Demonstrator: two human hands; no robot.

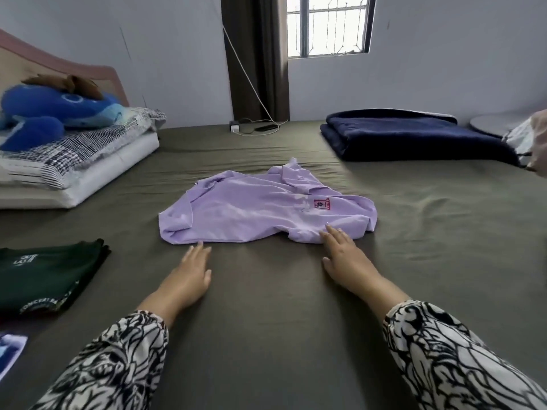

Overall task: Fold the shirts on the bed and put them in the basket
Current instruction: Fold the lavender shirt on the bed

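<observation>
Two flat hands, left hand (194, 269) and right hand (344, 253), touch the rumpled lilac shirt (260, 211)

In front of you the lilac shirt (266, 208) is thin, soft cloth, matt and a little creased. The bed (266, 306) has an olive sheet, smooth and matt. The dark green shirt (44, 273) at near left is matt cloth with white print. The far right navy blanket (414, 137) looks thick and fuzzy. The blue toy (53, 110) at far left is plush.

The green shirt (44, 276) and lilac shirt (266, 208) bear unreadable print.
</observation>
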